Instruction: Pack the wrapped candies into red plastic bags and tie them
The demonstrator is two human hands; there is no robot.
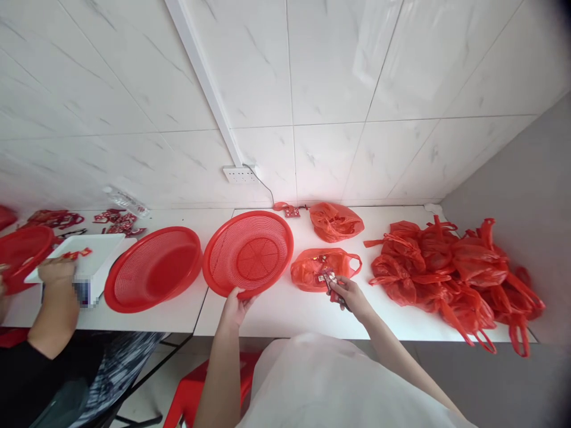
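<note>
Clock: 12 o'clock points to the tiled wall (330, 160), 6 o'clock to the wearer's body
Right hand (350, 292): thumb and fingers pinching a small bunch of red, white and dark packets (330, 279), too overlapped to count; the packets lie at the hand's 10 o'clock, at the near right edge of an open red bag (303, 276)
Left hand (236, 306): closed on the near rim of a round red mesh basket (248, 255), which spreads from the hand towards 12 o'clock
Open red bag: one, on the white tabletop (263, 318), a handle loop at its own 3 o'clock; a few small items show inside, too unclear to count
Crumpled red bag (336, 222): one, at the right hand's 12 o'clock, beyond the open one
Ribboned packet (292, 211): one, at the right hand's 11 o'clock, near the wall
Pile of red bags (446, 279): at the right hand's 3 o'clock; at least five, heaped and overlapping, exact number unclear
Red baskets: at least three; the held one, a second basket (154, 270) just beside it at the left hand's 10 o'clock, and a third basket (22, 255) partly out of view at 9 o'clock
Co-worker: one person at 9 o'clock, a co-worker's hand (57, 270) over one white tray (100, 242)
Clear bottle (129, 202): one, lying at the left hand's 10 o'clock
</note>
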